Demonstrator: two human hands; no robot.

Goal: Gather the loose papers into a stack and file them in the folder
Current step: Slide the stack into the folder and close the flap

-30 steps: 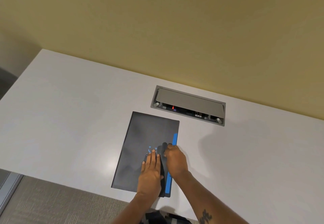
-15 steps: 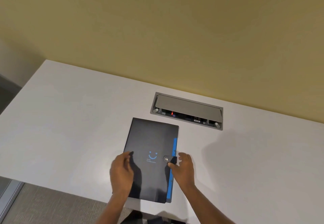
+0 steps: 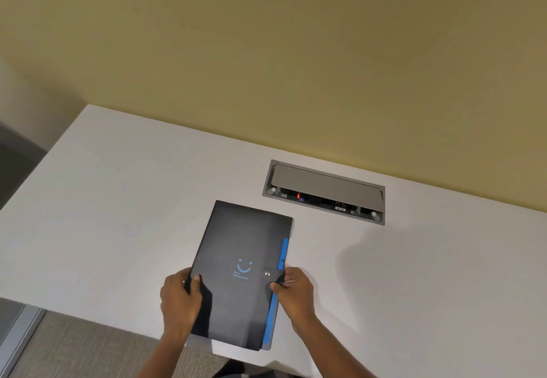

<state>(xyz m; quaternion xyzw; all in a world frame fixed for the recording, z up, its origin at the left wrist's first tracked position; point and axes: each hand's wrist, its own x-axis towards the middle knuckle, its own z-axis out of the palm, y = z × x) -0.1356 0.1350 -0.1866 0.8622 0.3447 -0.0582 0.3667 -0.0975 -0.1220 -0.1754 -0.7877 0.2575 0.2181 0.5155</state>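
Note:
A black folder (image 3: 242, 247) with a blue smile logo and a blue strip along its right edge lies closed on the white table (image 3: 118, 206), its snap tab fastened on the front cover. My left hand (image 3: 180, 297) grips the folder's left edge, thumb on the cover. My right hand (image 3: 296, 289) pinches the right edge just below the snap tab. The folder's near end juts past the table's front edge. No loose papers are in sight.
A grey recessed power and cable box (image 3: 324, 192) with its lid ajar sits in the table behind the folder, near the yellow wall. The table's front edge runs just under my wrists, with grey carpet (image 3: 74, 348) below.
The tab was being pressed shut a second ago. Since then my hands have spread apart to the folder's two side edges and taken hold of them.

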